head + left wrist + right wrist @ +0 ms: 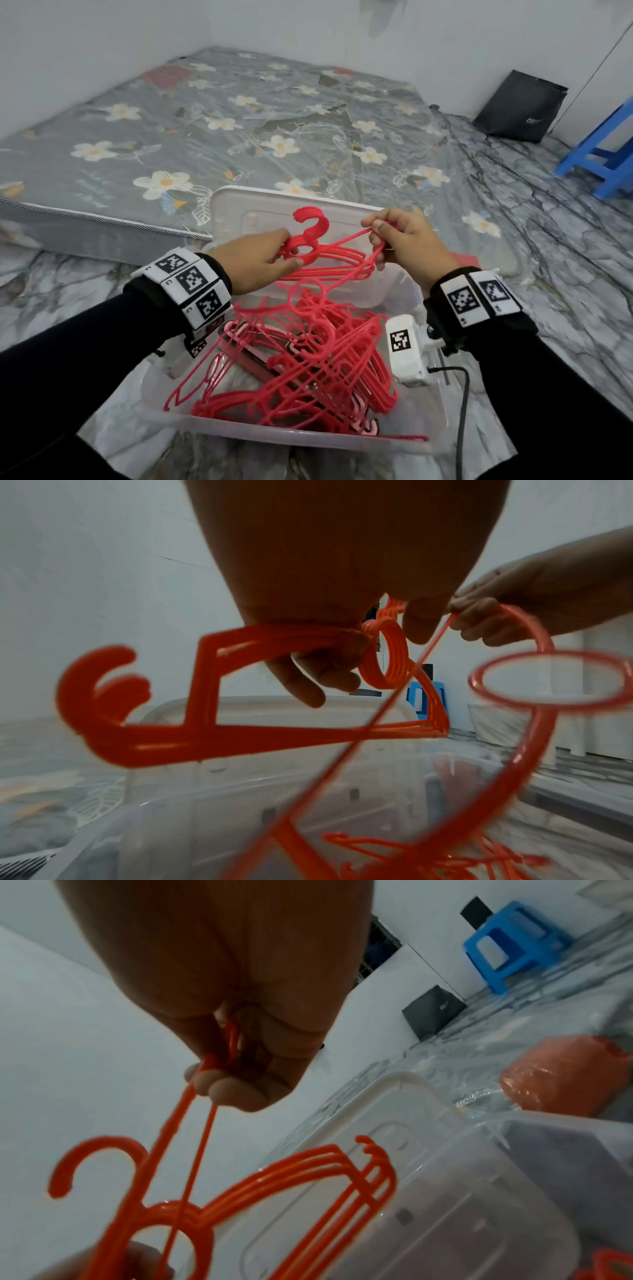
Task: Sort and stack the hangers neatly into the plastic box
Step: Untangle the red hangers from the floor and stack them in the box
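A small bunch of thin red plastic hangers (329, 255), aligned with hooks up, sits just above the centre of the head view, over the clear plastic box (424, 442). My left hand (253, 262) grips this bunch near its ring-shaped necks, thumb below and fingers (308, 674) curled around the stacked shoulders. My right hand (407, 245), to the right of it, pinches the end of one thin red hanger arm (205, 1123) between thumb and curled fingers (236, 1093); that hanger hangs loose and crosses the bunch. Below both hands, in the lower centre of the frame, a tangled heap of red hangers (308, 370) fills the box, some sticking out over its near rim. The box's translucent white lid (260, 212) stands behind it, leaning on the edge of a grey flower-print mattress (171, 130) in the upper left. A black paper bag (520, 106) and a blue plastic stool (606, 150) stand at the upper right on the marbled grey floor (565, 246).
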A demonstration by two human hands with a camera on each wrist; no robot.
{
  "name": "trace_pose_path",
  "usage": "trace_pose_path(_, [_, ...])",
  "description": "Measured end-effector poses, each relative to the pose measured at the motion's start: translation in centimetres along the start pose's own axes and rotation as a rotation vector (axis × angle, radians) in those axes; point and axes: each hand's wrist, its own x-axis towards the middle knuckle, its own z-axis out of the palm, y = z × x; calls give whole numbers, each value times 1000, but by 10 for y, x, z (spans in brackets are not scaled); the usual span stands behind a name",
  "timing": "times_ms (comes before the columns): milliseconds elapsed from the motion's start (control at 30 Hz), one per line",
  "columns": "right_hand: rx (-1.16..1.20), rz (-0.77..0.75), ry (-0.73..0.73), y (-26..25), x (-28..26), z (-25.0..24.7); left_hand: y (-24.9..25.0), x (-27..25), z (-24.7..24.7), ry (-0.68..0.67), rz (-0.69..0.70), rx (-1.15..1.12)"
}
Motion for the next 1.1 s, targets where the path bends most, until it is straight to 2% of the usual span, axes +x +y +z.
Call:
trace_pose_path(133, [134,32,-6,-2,0,0,4,2,5,-55,28,-21])
trace_pose_path(200, [53,17,22,-2,0,0,4,3,6,-45,38,-43])
trace_pose_path(333, [-576,-191,212,6,-3,1,3,2,4,-41,53,33])
trace_pose_path(433, [-896,-383,343,9,-11,8,2,4,4,-60,36,51])
trace_pose_path(500, [-1048,-561,256,5,-15,15,0,5,4,-44,7,76])
trace_pose_path(567, [-1184,-644,0,3,-17,24,-2,5,4,-12,-15,121])
trace_pose_path(633, [-1303,-607,-230,3,-19,29,-4,5,3,14,-30,155])
trace_pose_path(700, [-1348,-550,-335,6,-19,31,-7,6,3,9,-60,158])
trace_pose_path(867, [-1333,-580,-335,3,-16,27,-9,10,5,-65,-193,-4])
trace_pose_path(967, [-1231,-529,-288,1,-17,18,-10,10,2,19,-218,-99])
trace_pose_path(1100, [-1163,-465,-221,0,-15,8,-10,9,-5,122,-181,-114])
